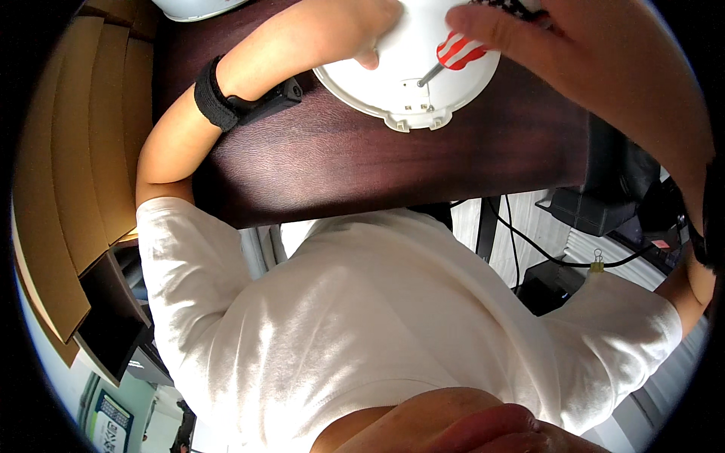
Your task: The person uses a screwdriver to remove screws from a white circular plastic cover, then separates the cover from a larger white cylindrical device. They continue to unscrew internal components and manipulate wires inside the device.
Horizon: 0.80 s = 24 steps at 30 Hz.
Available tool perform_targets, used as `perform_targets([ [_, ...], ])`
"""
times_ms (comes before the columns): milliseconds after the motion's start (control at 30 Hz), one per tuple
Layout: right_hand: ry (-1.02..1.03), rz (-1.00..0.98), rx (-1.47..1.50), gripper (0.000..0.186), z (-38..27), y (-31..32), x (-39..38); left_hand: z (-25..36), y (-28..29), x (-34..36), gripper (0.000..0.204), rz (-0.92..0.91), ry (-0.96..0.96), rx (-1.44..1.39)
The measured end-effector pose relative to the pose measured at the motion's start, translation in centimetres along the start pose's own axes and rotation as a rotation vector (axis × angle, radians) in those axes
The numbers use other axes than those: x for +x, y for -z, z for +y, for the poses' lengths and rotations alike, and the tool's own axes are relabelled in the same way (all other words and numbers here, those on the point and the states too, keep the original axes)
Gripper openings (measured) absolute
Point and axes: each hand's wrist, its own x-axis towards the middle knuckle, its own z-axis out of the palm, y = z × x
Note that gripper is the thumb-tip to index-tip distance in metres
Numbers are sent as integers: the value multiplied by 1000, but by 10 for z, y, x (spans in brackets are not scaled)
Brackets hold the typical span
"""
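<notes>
A white round plastic cover (377, 89) lies on the dark table, its upper part cut off by the view's top edge. It has small tabs on its near rim and small square holes just inside. My left hand (370, 26) holds the cover at its left side, thumb bent down onto it; the other fingers are mostly out of view. In my right hand (521, 30) is a screwdriver (459, 51) with a red-and-white striped handle, the fingers closed round it. The screwdriver slants down to the left, and its metal tip meets the cover near the small holes.
The dark reddish-brown table (362, 170) ends close to my body. A white rounded object (198, 7) stands at the far left. Cardboard (83, 151) rises along the left side. To the right are a black leather-like object (589, 208) and a black cable (555, 258).
</notes>
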Motion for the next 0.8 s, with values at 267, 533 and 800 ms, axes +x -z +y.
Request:
perform_targets([
  [267, 98, 15, 27, 28, 11, -3, 8, 8, 12, -7, 57, -151, 200, 13],
  [533, 30, 39, 17, 29, -1, -2, -9, 2, 5, 3, 56, -106, 58, 50],
  [800, -8, 60, 4, 30, -8, -2, -18, 5, 3, 1, 60, 33, 105, -84],
])
